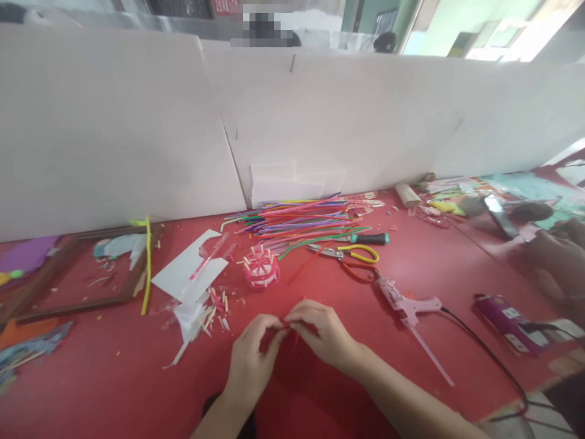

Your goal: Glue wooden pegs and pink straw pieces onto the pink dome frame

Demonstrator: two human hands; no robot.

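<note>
Left hand (252,360): I see its fingertips pinched shut on one end of a thin red strand (287,324).
Right hand (322,332): pinched on the same strand's other end.
Strand position: between both hands, low over the red bench (137,378).
Nearby: round pink straw basket (261,270) beyond the hands; pink glue gun (409,303) to the right.

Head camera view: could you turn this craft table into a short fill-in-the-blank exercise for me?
1. The left hand and the right hand pinch a thin strip whose colour is ____.
2. The pink plastic glue gun lies on the red tabletop to the ____ of both hands.
3. The small round pink craft wheel with pale sticks stands ____ the hands and the pile of colourful straws.

Missing words: red; right; between.
</note>
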